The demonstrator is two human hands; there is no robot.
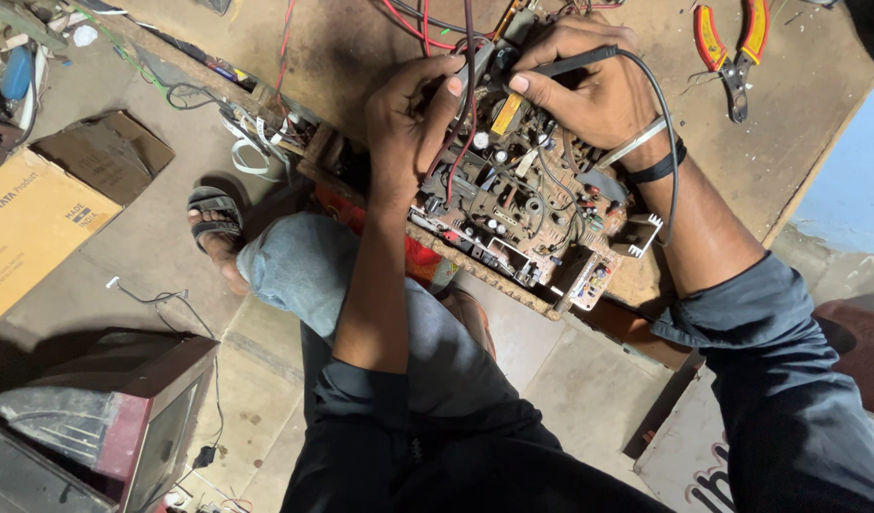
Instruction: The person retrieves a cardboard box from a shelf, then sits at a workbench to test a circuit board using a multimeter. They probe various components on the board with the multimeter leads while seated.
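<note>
From the head view I see my right hand [589, 90] in a closed grip on a black probe [575, 63], its tip hidden, over the circuit board [522, 204] at the table [798, 142] edge, while my left hand [413, 114] curls among wires, its hold unclear.

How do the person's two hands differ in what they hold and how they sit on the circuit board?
The right hand pinches a slim black probe whose cable loops over that wrist, which wears a dark band. The left hand has a bare wrist and curls around red and dark wires; whether it holds a tool is hidden. Both hands meet at the far edge of the circuit board.
</note>
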